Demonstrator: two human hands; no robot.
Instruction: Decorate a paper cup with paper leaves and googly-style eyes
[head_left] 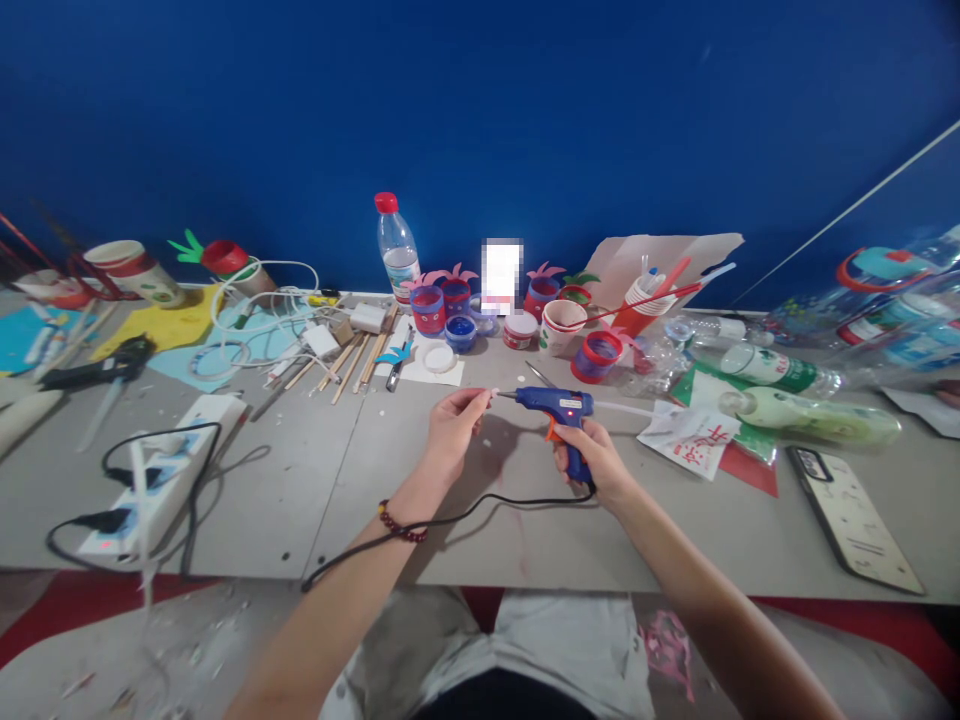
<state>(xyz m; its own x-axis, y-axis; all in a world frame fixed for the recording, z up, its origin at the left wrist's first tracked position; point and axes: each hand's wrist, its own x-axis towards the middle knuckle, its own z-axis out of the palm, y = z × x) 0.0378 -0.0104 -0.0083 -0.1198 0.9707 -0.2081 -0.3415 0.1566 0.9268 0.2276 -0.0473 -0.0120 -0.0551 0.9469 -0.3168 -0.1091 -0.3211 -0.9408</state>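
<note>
My right hand point(589, 455) grips a blue hot glue gun point(553, 403) by its handle, with the fingers near the orange trigger. A small red light glows on its side, and a clear glue stick point(622, 408) sticks out of the back. The nozzle points left toward my left hand point(455, 425), whose thumb and fingers are pinched around a tiny pale piece point(494, 393) at the tip. What that piece is I cannot make out. From the handle a black cord point(480, 503) runs left across my left forearm.
Painted cups point(428, 310), paint jars point(460, 334) and a red-capped bottle point(397, 250) line the wall. Wooden sticks point(349, 365) and a power strip point(169, 475) lie left, beside a black glue gun point(112, 365). At right are plastic bottles point(780, 370) and a phone point(855, 520).
</note>
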